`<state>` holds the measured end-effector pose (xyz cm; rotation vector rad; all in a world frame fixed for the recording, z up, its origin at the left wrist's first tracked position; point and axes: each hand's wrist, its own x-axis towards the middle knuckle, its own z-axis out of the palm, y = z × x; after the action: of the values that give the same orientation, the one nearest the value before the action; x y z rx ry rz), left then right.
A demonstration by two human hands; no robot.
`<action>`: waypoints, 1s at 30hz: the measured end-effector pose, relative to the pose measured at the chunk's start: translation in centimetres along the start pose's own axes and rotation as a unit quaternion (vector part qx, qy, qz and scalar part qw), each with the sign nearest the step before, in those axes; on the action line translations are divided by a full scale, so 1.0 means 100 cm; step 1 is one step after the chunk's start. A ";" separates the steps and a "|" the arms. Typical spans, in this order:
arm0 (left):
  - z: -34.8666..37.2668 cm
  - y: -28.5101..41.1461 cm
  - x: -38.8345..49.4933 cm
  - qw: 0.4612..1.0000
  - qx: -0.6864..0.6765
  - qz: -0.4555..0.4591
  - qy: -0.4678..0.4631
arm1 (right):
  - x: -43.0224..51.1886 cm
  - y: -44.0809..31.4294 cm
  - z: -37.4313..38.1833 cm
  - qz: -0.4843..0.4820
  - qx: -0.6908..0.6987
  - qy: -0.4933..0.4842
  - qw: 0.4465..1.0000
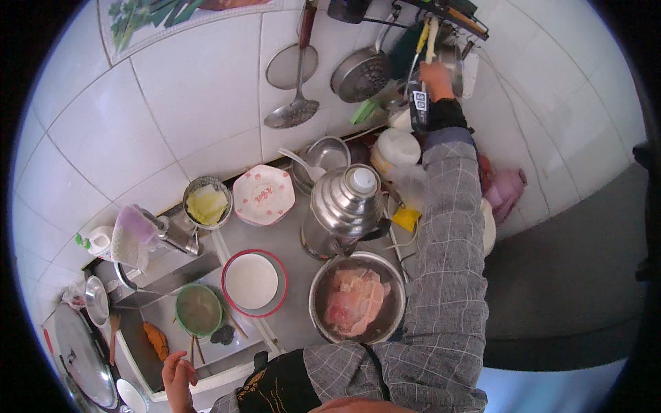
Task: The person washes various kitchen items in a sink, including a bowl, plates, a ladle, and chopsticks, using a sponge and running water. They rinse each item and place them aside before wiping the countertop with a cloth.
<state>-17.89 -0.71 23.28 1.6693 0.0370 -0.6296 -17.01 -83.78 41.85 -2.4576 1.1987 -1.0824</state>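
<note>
My right hand (438, 81) is stretched up to a hanging rack on the tiled wall. Its fingers are closed around a pale-handled utensil (431, 38), whose lower end I cannot make out. Beside it hangs a yellow-handled utensil (422, 38). At the near left, my left hand (178, 377) is by the sink's front edge, fingers slightly apart and nothing in them. Before me a steel basin (314, 315) holds a piece of raw, pale pink meat (356, 302). A steel thermos flask (343, 206) stands just behind the basin.
A white bowl (251, 281) sits in a red-rimmed basin (285, 294). The sink (232, 351) holds a green-rimmed bowl (199, 310) and a sweet potato (156, 340). Behind are a patterned plate (264, 195) and a bowl with leaves (206, 205). Strainers (361, 75) and a skimmer (297, 111) hang on the wall.
</note>
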 end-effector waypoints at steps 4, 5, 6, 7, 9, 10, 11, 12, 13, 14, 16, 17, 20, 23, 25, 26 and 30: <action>0.006 -0.005 0.010 1.000 0.024 -0.002 0.008 | 0.007 -0.006 0.014 -0.033 -0.041 0.013 0.999; 0.008 -0.005 0.014 1.000 0.012 -0.011 0.007 | 0.003 -0.008 0.015 -0.021 -0.045 0.013 0.999; 0.011 -0.005 0.017 1.000 -0.002 -0.020 0.006 | -0.002 -0.011 0.019 0.013 0.056 -0.017 0.998; 0.014 -0.005 0.019 0.999 -0.016 -0.031 0.005 | -0.008 -0.013 0.020 0.003 0.050 -0.021 0.999; 0.019 -0.005 0.024 0.999 -0.003 -0.051 0.007 | -0.019 -0.018 0.024 -0.011 0.044 -0.029 0.999; 0.021 -0.004 0.025 0.998 0.003 -0.060 0.009 | -0.023 -0.021 0.026 -0.026 0.044 -0.020 0.998; 0.023 -0.003 0.026 0.998 -0.002 -0.056 0.001 | -0.026 -0.023 0.028 -0.025 0.030 -0.014 0.999; 0.024 -0.002 0.026 0.999 -0.008 -0.052 -0.008 | -0.028 -0.025 0.029 -0.038 0.022 -0.007 0.999; 0.025 -0.002 0.026 0.999 -0.015 -0.046 -0.017 | -0.028 -0.026 0.030 -0.040 0.007 0.000 0.999; 0.025 -0.001 0.025 0.999 -0.010 -0.048 -0.016 | -0.029 -0.027 0.031 -0.038 0.009 0.002 0.999; 0.023 -0.001 0.022 0.999 -0.005 -0.051 -0.011 | -0.028 -0.029 0.030 -0.021 0.002 0.007 1.000; 0.022 -0.001 0.021 0.999 -0.010 -0.050 -0.009 | -0.029 -0.029 0.030 -0.021 -0.005 0.005 1.000; 0.019 -0.001 0.017 0.999 -0.016 -0.044 -0.012 | -0.030 -0.030 0.026 -0.026 -0.016 -0.010 0.999; 0.017 -0.002 0.015 0.999 -0.012 -0.045 -0.015 | -0.032 -0.032 0.023 -0.023 -0.035 -0.014 0.999; 0.016 -0.003 0.015 0.998 -0.016 -0.063 -0.003 | -0.034 -0.034 0.021 -0.041 -0.075 0.021 0.996; 0.015 -0.003 0.015 0.998 -0.016 -0.063 -0.003 | -0.035 -0.035 0.020 -0.039 -0.070 0.020 0.997; 0.013 -0.004 0.015 0.998 -0.024 -0.050 -0.008 | -0.036 -0.042 0.018 -0.023 -0.085 0.009 0.996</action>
<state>-17.30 -2.32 22.20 1.6232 0.1240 -0.7136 -14.70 -78.62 40.58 -2.6185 1.2967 -1.0580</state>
